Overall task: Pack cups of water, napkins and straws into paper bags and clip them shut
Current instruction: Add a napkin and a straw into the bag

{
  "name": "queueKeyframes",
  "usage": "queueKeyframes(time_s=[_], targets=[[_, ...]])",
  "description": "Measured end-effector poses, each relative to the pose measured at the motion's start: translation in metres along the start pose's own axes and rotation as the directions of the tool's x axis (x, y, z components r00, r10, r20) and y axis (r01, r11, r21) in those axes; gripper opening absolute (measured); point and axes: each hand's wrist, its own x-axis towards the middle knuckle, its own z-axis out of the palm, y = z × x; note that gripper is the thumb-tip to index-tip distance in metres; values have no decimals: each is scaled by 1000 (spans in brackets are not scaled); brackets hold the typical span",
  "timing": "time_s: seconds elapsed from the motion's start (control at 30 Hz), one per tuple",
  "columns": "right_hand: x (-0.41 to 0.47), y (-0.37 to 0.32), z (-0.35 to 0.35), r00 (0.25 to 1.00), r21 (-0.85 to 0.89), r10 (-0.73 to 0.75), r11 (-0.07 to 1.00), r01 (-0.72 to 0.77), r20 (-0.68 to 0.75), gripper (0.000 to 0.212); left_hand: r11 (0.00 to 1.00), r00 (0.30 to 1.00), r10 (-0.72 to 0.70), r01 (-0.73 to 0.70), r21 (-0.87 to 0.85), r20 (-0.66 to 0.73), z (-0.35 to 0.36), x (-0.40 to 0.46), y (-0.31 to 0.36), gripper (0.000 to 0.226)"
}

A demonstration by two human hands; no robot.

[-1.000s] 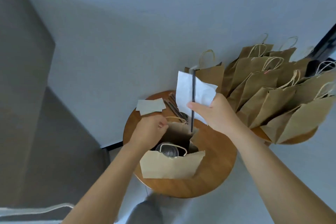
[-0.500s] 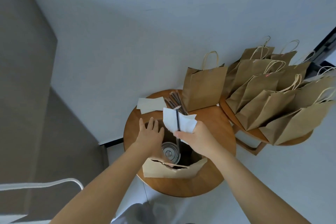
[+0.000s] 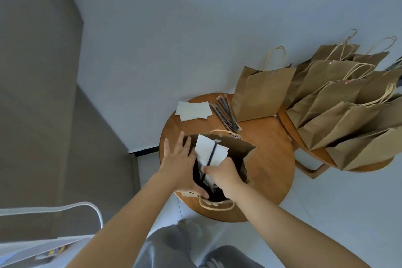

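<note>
My right hand (image 3: 221, 175) reaches down into the mouth of the open paper bag (image 3: 239, 154) on the round table (image 3: 272, 172), fingers curled, pinching a white napkin (image 3: 206, 152) and a black straw (image 3: 211, 154) together so both stick up out of the bag. My left hand (image 3: 180, 165) lies flat with fingers spread against the bag's left wall, thumb hooked over its near rim. Beyond the bag lie spare napkins (image 3: 193, 111) and straws (image 3: 226, 113), beside a clipped bag (image 3: 261, 93).

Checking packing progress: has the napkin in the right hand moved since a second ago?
Yes. The napkin has dropped from above the round table into the open bag.
</note>
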Motion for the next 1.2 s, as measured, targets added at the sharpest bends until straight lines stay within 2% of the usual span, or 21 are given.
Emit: queueKeyframes(time_s=[0.1,0.17,0.3,0.4,0.47,0.63,0.7,0.77,0.87,0.97,1.03,1.1,1.13,1.17,1.2], targets=[[-3,0,17,993,210,93,972,-107,76,29,999,1000,5,-5,-49,-2,-1,-4,-2,125],[-1,1,22,980,243,138,955,-170,146,25,995,1000,-4,5,-98,3,-2,-7,-5,126],[7,3,22,935,55,303,947,-317,182,16,973,1000,-13,18,-229,23,-5,-10,-16,137],[11,6,21,910,119,364,913,-391,198,20,964,1000,-4,7,-265,12,-4,-10,-19,138],[15,9,24,916,75,344,928,-366,208,28,963,1000,10,-10,-270,0,-2,-11,-17,137],[16,15,29,918,-185,326,939,-289,225,36,947,999,43,-45,-319,-12,-1,-9,-17,130],[15,11,24,942,-214,295,942,-258,162,31,933,998,58,-63,-355,-24,-1,-7,-18,130],[14,8,15,967,-217,219,958,-188,128,17,934,996,88,-84,-348,-5,1,-6,-19,134],[5,-1,-8,985,-268,16,963,30,169,17,956,992,122,-123,-267,-21,6,-1,-17,141],[-2,-9,-40,966,-454,-170,857,243,197,23,955,992,98,-116,-272,-79,8,9,-10,135],[-8,-10,-64,927,-554,-364,756,349,88,22,946,989,59,-99,-309,-135,7,14,-8,129],[-12,-4,-87,836,-588,-532,722,365,-135,22,939,984,27,-85,-332,-175,8,17,-9,125],[-11,1,-98,812,-601,-549,723,341,-200,34,940,982,18,-80,-332,-187,8,18,-10,123],[-9,6,-107,840,-627,-511,718,302,-180,54,943,980,9,-74,-324,-199,8,19,-11,122],[-6,11,-114,906,-667,-412,702,251,-92,78,950,977,0,-66,-307,-211,7,19,-12,120]])
